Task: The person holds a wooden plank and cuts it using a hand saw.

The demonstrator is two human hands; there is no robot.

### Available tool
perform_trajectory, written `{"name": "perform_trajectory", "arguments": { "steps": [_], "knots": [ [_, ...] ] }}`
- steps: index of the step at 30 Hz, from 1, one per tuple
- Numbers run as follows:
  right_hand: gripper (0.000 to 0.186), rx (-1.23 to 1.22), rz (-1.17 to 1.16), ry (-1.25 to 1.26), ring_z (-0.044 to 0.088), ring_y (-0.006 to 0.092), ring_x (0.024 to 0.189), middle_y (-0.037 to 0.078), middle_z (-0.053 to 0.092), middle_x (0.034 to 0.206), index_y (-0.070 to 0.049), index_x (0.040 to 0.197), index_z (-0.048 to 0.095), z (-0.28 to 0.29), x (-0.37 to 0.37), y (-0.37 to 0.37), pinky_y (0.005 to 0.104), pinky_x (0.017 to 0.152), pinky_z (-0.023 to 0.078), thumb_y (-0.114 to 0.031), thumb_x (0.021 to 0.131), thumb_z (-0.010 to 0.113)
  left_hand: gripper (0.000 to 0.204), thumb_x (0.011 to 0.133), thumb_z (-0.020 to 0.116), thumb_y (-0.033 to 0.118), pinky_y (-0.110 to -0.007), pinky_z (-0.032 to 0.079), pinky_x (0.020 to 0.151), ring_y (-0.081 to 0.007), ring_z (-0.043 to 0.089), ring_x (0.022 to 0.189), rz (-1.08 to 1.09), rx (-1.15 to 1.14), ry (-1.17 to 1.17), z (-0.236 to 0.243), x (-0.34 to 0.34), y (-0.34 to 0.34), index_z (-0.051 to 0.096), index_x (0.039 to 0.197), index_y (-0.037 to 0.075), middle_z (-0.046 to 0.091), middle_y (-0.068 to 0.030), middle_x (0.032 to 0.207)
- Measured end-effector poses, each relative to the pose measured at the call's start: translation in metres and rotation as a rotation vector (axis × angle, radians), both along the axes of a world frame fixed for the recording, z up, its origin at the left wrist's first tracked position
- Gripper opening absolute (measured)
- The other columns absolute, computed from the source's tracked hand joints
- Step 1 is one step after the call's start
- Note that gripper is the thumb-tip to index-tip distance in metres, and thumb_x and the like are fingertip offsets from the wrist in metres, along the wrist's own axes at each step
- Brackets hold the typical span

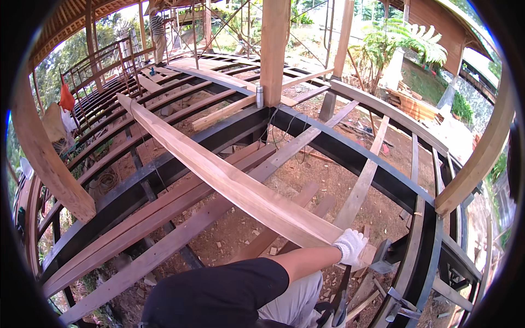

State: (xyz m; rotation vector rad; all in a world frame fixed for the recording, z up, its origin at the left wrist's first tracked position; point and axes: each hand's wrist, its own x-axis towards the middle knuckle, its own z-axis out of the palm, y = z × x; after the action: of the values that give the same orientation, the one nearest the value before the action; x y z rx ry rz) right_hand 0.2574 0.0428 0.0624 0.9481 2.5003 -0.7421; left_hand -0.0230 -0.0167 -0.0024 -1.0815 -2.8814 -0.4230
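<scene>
The left hand (350, 246), in a white glove, has its fingers wrapped over the near end of one long plank (219, 174). The plank lies directly under those fingers and runs away toward the upper left, across a black beam (188, 156) to the slats beyond. A second gloved hand, the right hand (328, 321), is partly cut off at the lower edge, beside a dark tool (342, 292); whether its fingers are closed, I cannot tell. What looks like one hammer (402, 306) lies to the right. Two reddish boards (136, 236), side by side, pass beneath the plank; brown soil (295, 175) shows through the open frame. Three thick posts stand nearest: a left post (46, 150), a centre post (275, 54) just past the plank and a right post (484, 142). One silver bottle (260, 97) stands beside the centre one. Far off, upper left, stands one person (158, 35) in a striped top.
</scene>
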Motion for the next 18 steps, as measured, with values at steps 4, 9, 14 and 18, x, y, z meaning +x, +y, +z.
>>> {"name": "perform_trajectory", "arguments": {
  "steps": [4, 9, 14, 18],
  "knots": [
    [0.03, 0.049, 0.319, 0.824, 0.067, 0.0364, 0.077, 0.017, 0.07, 0.092, -0.007, 0.106, 0.072, 0.066, 0.024, -0.013, 0.0449, 0.072, 0.053, -0.029, 0.087, 0.066, 0.058, 0.07, 0.076, 0.052, -0.043, 0.049, 0.08, -0.0307, 0.066, 0.097, 0.012, 0.026, 0.001, 0.001, 0.004, -0.002, 0.064, 0.106, 0.008, 0.067, -0.0153, 0.102],
    [0.046, -0.288, -0.138, 0.97, 0.061, 0.0327, 0.109, 0.02, 0.064, 0.122, 0.003, 0.128, 0.06, -0.164, -0.05, 0.038, 0.042, 0.097, 0.047, -0.019, 0.09, 0.071, 0.06, 0.07, 0.076, 0.054, -0.042, 0.049, 0.08, -0.03, 0.066, 0.097, -0.009, 0.011, -0.002, 0.007, 0.004, 0.01, 0.064, 0.106, 0.007, 0.067, -0.0147, 0.101],
    [0.055, -0.2, -0.24, 0.984, 0.059, 0.0311, 0.122, 0.021, 0.062, 0.134, 0.008, 0.139, 0.054, -0.228, -0.073, 0.061, 0.0402, 0.107, 0.045, -0.014, 0.091, 0.069, 0.06, 0.072, 0.076, 0.055, -0.041, 0.049, 0.081, -0.0291, 0.066, 0.098, -0.04, 0.017, -0.018, 0.008, 0.003, 0.006, 0.063, 0.108, 0.008, 0.067, -0.0138, 0.102],
    [0.031, 0.033, -0.004, 0.86, 0.067, 0.04, 0.086, 0.018, 0.071, 0.094, -0.005, 0.108, 0.069, -0.049, 0.004, -0.007, 0.0482, 0.076, 0.052, -0.029, 0.088, 0.069, 0.057, 0.075, 0.074, 0.054, -0.041, 0.048, 0.08, -0.0283, 0.065, 0.099, 0.016, 0.031, 0.02, -0.02, -0.002, 0.001, 0.063, 0.108, 0.009, 0.067, -0.0129, 0.101]
  ]
}}
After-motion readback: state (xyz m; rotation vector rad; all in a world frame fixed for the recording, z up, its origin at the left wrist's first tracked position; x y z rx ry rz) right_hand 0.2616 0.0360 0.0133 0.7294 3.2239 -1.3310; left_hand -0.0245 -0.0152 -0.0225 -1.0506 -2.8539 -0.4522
